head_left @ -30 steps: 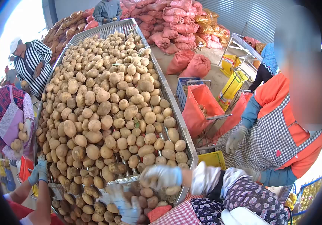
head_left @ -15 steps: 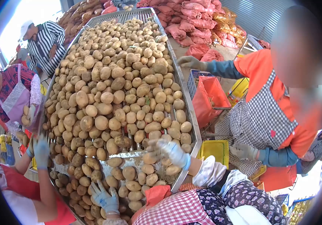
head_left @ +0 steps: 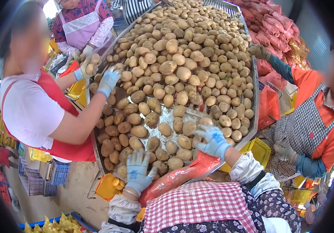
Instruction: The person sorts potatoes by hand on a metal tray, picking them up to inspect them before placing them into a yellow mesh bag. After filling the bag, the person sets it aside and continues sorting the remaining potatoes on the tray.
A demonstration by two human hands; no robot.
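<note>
A large heap of potatoes (head_left: 171, 46) covers the metal sorting table (head_left: 256, 101). My left hand (head_left: 138, 173), in a blue and white glove, lies with fingers spread at the near edge, against the nearest potatoes. To the right, my right hand (head_left: 213, 141) wears a matching glove, its fingers apart over potatoes near the table's right corner. Neither hand holds a potato. Between my hands, a red plastic sheet (head_left: 178, 175) runs along the near edge, in front of my checkered apron (head_left: 198, 202).
At the left, a person in a red apron (head_left: 68, 136) reaches over the table, potatoes in one gloved hand. Another in orange (head_left: 311, 83) stands at the right by a yellow crate (head_left: 258, 151). Blue crates (head_left: 44, 176) stand lower left; red sacks (head_left: 272, 23) are piled behind.
The view has swung left. My right hand has come down from above the potatoes toward the near edge. The person in the red apron now reaches among the potatoes and holds some.
</note>
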